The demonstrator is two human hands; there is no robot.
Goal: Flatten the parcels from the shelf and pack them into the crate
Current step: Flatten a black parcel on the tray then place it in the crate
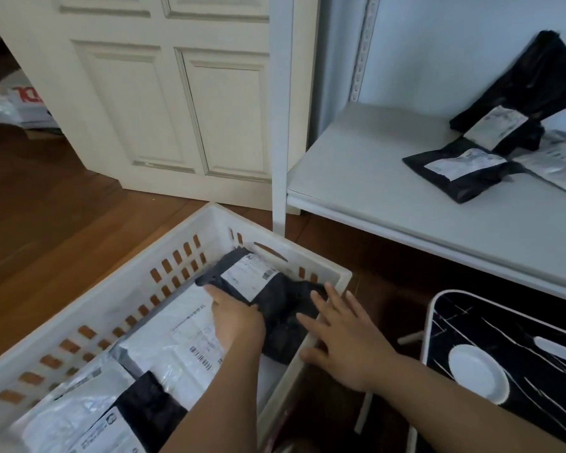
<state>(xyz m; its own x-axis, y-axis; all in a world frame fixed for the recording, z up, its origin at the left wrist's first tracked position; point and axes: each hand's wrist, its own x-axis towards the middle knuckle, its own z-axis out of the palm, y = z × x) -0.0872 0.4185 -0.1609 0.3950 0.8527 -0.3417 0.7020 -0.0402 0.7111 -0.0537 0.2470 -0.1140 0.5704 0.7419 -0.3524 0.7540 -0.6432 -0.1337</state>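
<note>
While left hand (237, 317) presses the dark parcel (268, 291) into the crate (118, 289) corner, fingers curled on it; right hand (343, 335) open at the rim; risk: unflattened parcel springs up, crowding the white parcels (177, 341).

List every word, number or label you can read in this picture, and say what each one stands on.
None can be read in full.
Label on the dark parcel in the crate: too small.
Print and barcodes on the white parcel: blurred.
Labels on the shelf parcels: blurred.
Red letters on the bag past the door: cut off, unreadable.
</note>
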